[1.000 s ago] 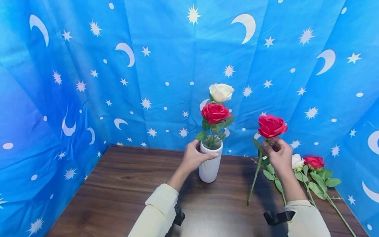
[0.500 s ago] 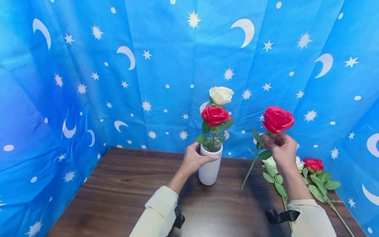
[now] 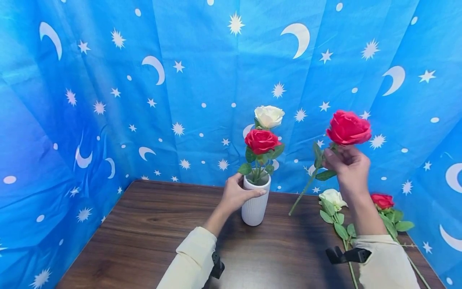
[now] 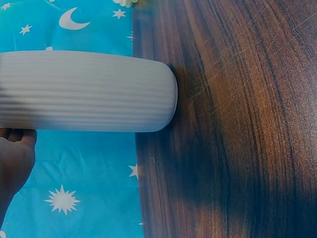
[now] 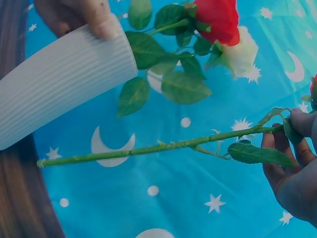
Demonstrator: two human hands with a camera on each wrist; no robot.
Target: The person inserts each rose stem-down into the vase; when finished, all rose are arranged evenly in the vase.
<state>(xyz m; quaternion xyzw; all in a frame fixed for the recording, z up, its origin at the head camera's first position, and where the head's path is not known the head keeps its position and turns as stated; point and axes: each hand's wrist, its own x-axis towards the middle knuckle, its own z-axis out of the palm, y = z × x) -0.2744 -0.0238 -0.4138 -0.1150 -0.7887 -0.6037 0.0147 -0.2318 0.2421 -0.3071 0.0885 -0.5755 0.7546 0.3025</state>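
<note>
A white ribbed vase (image 3: 254, 206) stands upright on the wooden table, holding a red rose (image 3: 262, 141) and a white rose (image 3: 269, 117). My left hand (image 3: 236, 193) grips the vase near its rim, thumb across the front. To the right, my right hand (image 3: 349, 170) pinches another red rose (image 3: 348, 127) by the stem just under the bloom. That rose's bare stem (image 5: 148, 149) slants down and left toward the vase, its cut end in the air. In the left wrist view the vase's ribbed side (image 4: 99, 91) fills much of the frame.
On the table's right side lie a white rose (image 3: 332, 199) and a red rose (image 3: 382, 200) with long leafy stems, partly behind my right forearm. A blue cloth (image 3: 202, 72) with moons and stars hangs behind the table (image 3: 144, 233).
My right hand has risen and moved slightly right with the red rose, its stem tilting more and lifting higher. My left hand still holds the vase in place.
</note>
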